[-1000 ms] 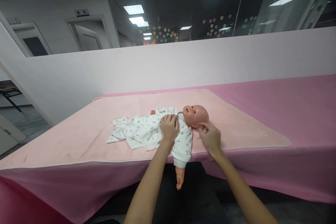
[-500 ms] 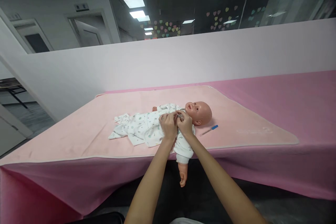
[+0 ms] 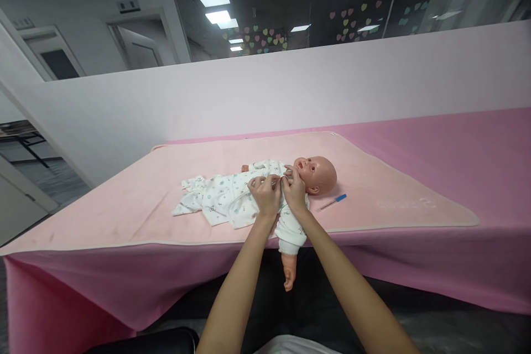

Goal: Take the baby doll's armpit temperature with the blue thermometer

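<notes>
Pink-covered counter (image 3: 456, 166) carries the doll (image 3: 269, 167). At its upper chest, your left hand (image 3: 266, 194) and right hand (image 3: 294, 191) touch its clothing (image 3: 234, 193); whether they pinch it, I cannot tell. Work gently, without tugging.

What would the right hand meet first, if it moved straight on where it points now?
Probably the white patterned shirt on the doll, near its neck; depth is unclear, so the right hand may be touching it.
</notes>
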### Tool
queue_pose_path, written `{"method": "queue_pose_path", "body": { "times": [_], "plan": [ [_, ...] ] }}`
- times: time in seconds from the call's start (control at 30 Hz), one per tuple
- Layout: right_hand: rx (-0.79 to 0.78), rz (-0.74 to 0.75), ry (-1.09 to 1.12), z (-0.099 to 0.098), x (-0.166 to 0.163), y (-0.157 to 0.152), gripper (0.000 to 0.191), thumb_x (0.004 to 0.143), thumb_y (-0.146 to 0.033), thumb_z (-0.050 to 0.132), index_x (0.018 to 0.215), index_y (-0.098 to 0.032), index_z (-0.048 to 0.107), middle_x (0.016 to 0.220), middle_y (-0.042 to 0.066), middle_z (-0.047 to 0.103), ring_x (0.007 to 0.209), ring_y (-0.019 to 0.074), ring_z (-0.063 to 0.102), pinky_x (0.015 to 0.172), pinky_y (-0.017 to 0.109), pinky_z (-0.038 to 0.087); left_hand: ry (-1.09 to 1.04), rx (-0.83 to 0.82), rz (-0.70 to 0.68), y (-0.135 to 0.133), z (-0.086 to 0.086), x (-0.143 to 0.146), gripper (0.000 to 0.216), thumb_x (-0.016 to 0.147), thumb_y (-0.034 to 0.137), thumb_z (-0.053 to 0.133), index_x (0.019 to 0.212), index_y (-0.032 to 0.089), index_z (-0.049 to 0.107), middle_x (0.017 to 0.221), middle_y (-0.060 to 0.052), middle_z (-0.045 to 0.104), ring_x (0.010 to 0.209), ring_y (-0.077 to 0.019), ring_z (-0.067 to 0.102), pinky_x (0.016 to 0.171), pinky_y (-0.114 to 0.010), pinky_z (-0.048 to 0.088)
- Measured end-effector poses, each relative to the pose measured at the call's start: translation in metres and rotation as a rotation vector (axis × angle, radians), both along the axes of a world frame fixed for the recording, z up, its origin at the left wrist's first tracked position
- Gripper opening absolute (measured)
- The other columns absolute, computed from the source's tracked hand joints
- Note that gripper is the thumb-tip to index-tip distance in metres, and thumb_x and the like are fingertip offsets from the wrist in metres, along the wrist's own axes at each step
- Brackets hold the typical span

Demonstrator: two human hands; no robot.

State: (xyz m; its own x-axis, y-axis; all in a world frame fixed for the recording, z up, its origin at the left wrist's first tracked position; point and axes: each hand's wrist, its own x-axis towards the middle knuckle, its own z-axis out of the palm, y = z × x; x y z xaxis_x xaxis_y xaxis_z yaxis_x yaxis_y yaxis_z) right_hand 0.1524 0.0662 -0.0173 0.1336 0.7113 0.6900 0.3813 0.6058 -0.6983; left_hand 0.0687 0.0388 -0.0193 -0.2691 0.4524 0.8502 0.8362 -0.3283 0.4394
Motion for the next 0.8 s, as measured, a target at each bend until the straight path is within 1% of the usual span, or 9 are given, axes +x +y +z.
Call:
{"method": "queue_pose_path", "body": {
  "times": [0.13,0.23,0.3,0.43,0.6,0.7,0.8],
  "plan": [
    [0.022,0.004,-0.014,-0.001,0.001,0.0,0.031,0.078,-0.022,0.04,0.105,-0.017,0.053,0.092,0.009,0.061,0.075,0.0184,0.059,0.069,0.03,0.045,-0.006,-0.017,-0.007,-0.003,0.001,0.0,0.012,0.081,0.029,0.053,0.077,0.023,0.062,0.072,0.0,0.065,0.078,-0.0172,0.053,0.088,-0.037,0.026],
    [0.021,0.027,0.007,-0.002,0.001,0.0,0.022,0.081,-0.025,0.039,0.094,-0.017,0.054,0.087,0.008,0.062,0.076,0.0185,0.059,0.069,0.03,0.045,0.008,-0.013,-0.019,-0.005,0.002,0.001,0.01,0.08,0.028,0.053,0.076,0.022,0.061,0.074,0.0,0.065,0.079,-0.0171,0.052,0.085,-0.036,0.028],
    [0.014,0.034,0.036,-0.001,0.001,-0.001,0.019,0.082,-0.028,0.039,0.09,-0.018,0.053,0.085,0.007,0.062,0.075,0.018,0.058,0.069,0.029,0.045,0.019,0.002,-0.029,-0.006,0.003,0.001,0.007,0.079,0.025,0.054,0.077,0.021,0.06,0.077,0.0,0.065,0.08,-0.017,0.052,0.083,-0.034,0.029],
    [0.013,0.017,0.062,0.001,0.001,-0.005,0.018,0.083,-0.03,0.038,0.09,-0.018,0.05,0.084,0.007,0.061,0.075,0.018,0.058,0.068,0.028,0.044,-0.03,0.042,-0.02,-0.01,0.005,-0.004,0.011,0.079,0.018,0.05,0.081,0.021,0.06,0.081,-0.001,0.064,0.082,-0.0165,0.052,0.083,-0.033,0.031],
    [0.044,-0.045,0.031,0.003,0.001,-0.01,0.019,0.084,-0.027,0.036,0.09,-0.018,0.051,0.082,0.007,0.061,0.071,0.0181,0.057,0.065,0.028,0.043,-0.136,0.012,0.092,-0.018,0.004,-0.019,0.018,0.081,0.018,0.046,0.085,0.022,0.063,0.087,-0.003,0.064,0.089,-0.0195,0.051,0.084,-0.035,0.031],
    [0.098,-0.105,-0.01,0.002,0.001,-0.011,0.021,0.084,-0.026,0.035,0.091,-0.017,0.053,0.084,0.008,0.062,0.073,0.0189,0.057,0.067,0.03,0.044,-0.13,-0.038,0.091,-0.022,0.002,-0.024,0.019,0.081,0.019,0.047,0.084,0.025,0.065,0.087,-0.002,0.064,0.089,-0.0198,0.05,0.084,-0.036,0.03],
    [0.193,-0.134,-0.099,0.0,-0.001,-0.014,0.024,0.083,-0.021,0.034,0.094,-0.018,0.055,0.093,0.01,0.063,0.078,0.0196,0.058,0.07,0.031,0.045,-0.089,-0.075,0.071,-0.025,0.001,-0.024,0.017,0.078,0.016,0.047,0.077,0.024,0.063,0.083,-0.001,0.063,0.087,-0.0191,0.05,0.082,-0.036,0.03]
  ]
}}
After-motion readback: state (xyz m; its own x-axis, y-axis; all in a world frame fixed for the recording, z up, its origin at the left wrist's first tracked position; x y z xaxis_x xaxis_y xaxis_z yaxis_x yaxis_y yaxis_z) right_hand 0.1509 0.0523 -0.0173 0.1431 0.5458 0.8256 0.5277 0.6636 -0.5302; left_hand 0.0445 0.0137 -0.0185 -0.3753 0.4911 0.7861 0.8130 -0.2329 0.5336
